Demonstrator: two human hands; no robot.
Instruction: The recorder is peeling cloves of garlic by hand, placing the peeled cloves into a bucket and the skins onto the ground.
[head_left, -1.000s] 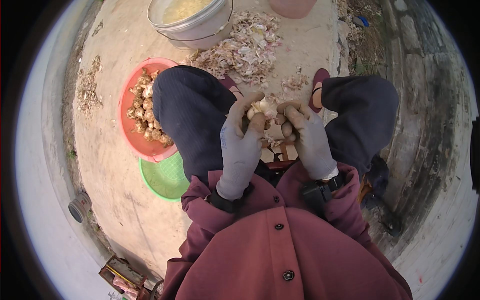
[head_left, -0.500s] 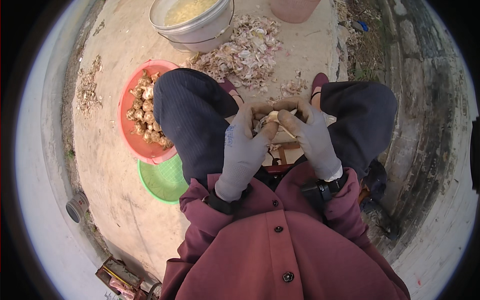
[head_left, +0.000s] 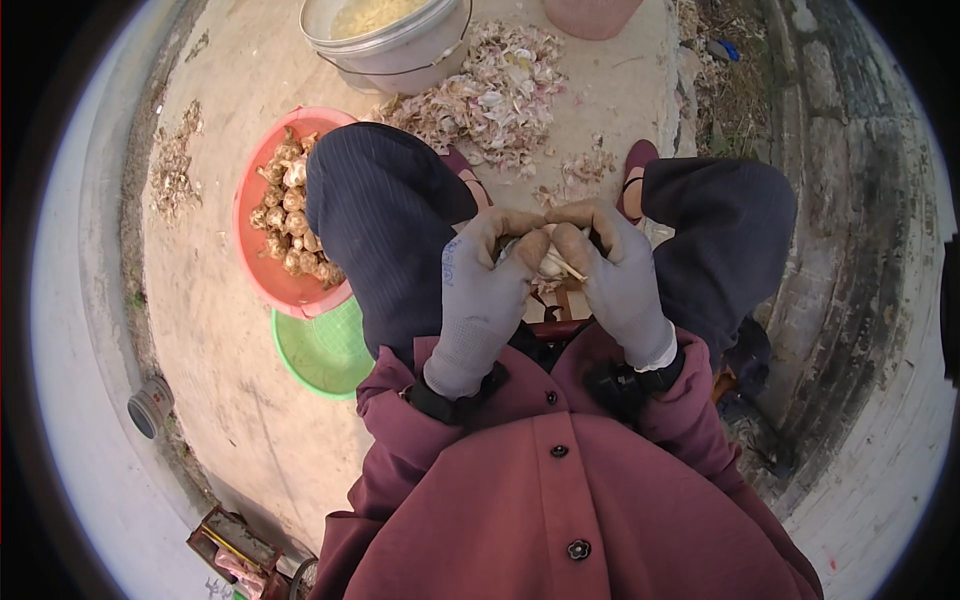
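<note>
Head view, reading from your left: a small grey can [head_left: 150, 405] lies on the bare ground near the edge, and a scatter of dry husks [head_left: 172, 170] sits further up. Next comes the red basin [head_left: 262, 265], filled along its upper part with unpeeled garlic bulbs [head_left: 288, 220]; your left knee [head_left: 380, 220] covers its right side. Just below it, touching its rim, a green basin [head_left: 322, 352] shows only its bare inside. Above your left knee stands a metal bowl [head_left: 385, 45] holding pale peeled pieces, and to its right a wide pile of garlic skins [head_left: 490, 95] spreads over the ground. Between your knees, your left hand [head_left: 485, 295], in a grey glove, curls its fingers against a pale garlic bulb [head_left: 548, 262], thumb and fingertips pinching it from the left. Your right hand [head_left: 615, 275], gloved the same, closes on that bulb from the other side, so both hands grip it together at the middle of the frame, just above your lap. A pink container [head_left: 592, 15] is cut off at the top edge. Your right knee [head_left: 720, 230] sits beyond, with a stone kerb [head_left: 830, 120] running down the right.
</note>
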